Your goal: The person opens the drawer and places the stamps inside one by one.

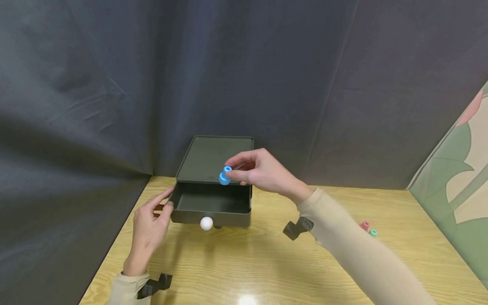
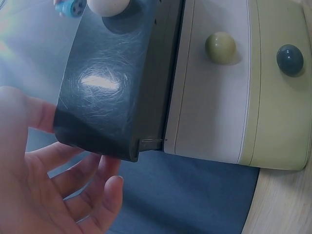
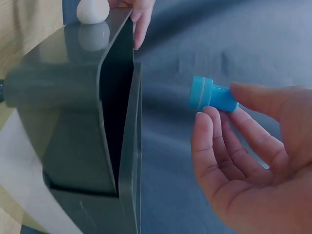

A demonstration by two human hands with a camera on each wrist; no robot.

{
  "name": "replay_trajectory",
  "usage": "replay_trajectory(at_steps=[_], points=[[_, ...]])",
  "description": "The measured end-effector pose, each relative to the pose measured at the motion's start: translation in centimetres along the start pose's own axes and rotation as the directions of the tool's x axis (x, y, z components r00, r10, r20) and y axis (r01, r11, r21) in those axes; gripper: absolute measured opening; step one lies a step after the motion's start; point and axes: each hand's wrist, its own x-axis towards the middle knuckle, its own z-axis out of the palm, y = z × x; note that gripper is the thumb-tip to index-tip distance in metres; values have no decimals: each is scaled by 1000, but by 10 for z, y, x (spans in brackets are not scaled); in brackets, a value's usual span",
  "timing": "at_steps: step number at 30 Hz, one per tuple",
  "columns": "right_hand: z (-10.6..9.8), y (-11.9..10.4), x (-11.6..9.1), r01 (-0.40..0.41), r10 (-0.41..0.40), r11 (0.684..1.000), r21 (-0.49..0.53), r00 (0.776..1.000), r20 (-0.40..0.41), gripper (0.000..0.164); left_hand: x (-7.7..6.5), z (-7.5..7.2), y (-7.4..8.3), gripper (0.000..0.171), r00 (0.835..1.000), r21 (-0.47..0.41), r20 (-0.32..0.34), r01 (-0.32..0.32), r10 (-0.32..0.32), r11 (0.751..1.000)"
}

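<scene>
My right hand [image 1: 273, 173] pinches a small blue toy stamp [image 1: 224, 178] between thumb and fingertips, in the air above the pulled-out top drawer [image 1: 235, 220] of a small chest. The stamp [image 3: 201, 93] has a wide round end and a narrower stem. In the right wrist view it is apart from the dark drawer wall. A round white knob [image 1: 206, 223] sits on the drawer's front. At the drawer's left corner, my left hand [image 1: 148, 225] grips it, thumb [image 2: 41, 114] by the front face and fingers by the side.
The chest's flat top [image 1: 215, 158] is dark green-grey. Below are a pale drawer [image 2: 209, 107] and a yellow-green one [image 2: 280, 117], both closed. A pink piece [image 1: 364, 226] and a green piece [image 1: 373, 233] lie right on the wooden table [image 1: 296, 280]. Dark curtain [image 1: 246, 81] hangs behind.
</scene>
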Motion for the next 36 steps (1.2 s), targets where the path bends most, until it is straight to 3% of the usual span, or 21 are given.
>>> replay_trajectory(at_steps=[13,22,36], points=[[45,-3,29,-64,72,995,-78,993,99,29,1,-1,-4,38,1000,-23,-10,0,0,1000],[77,17,34,-45,53,991,-127,997,61,23,1,-1,-6,37,1000,-27,-10,1,-1,1000],[99,29,36,-38,36,957,-286,999,-12,17,-1,-1,-4,38,1000,-31,7,0,0,1000]])
